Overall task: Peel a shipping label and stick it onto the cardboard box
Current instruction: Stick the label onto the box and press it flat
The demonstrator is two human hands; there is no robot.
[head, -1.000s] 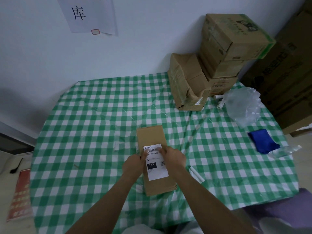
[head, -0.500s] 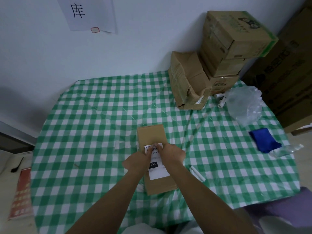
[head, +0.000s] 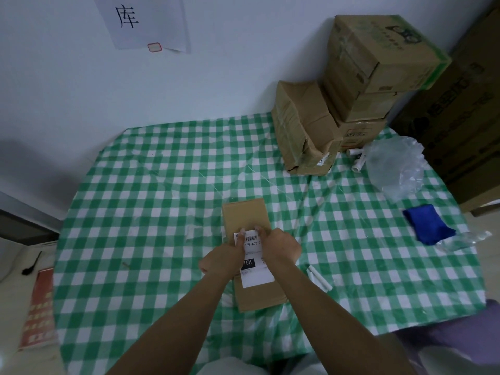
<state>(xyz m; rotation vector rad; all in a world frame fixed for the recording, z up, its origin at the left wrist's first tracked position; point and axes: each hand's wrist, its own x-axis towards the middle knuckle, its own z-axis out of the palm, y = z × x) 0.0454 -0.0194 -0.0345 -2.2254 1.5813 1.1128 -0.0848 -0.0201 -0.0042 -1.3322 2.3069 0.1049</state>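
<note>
Two bare forearms are seen entering from the near edge and meeting over a flat cardboard box (head: 247,215) that lies on the green-and-white checked tablecloth (head: 151,201), near the table's front edge. A white shipping label (head: 255,274) is laid lengthwise on the box's top face, its barcode end pointing away from the viewer. The left hand (head: 220,259) is curled loosely, its fingertips pressed on the label's far left corner; the right hand (head: 280,244) is likewise curled, with fingertips set on the label's far right corner. Nothing is gripped by either hand; both are pressed flat against the label. Just right of the box, a small white paper roll (head: 319,278) is shown on the cloth. Farther right, a folded blue cloth (head: 427,226) and crumpled clear plastic (head: 395,163) are visible. At the table's far right corner, several stacked cartons (head: 362,77) are placed against the wall. A paper sheet (head: 151,20) bearing one printed character is fixed to the wall beyond.
</note>
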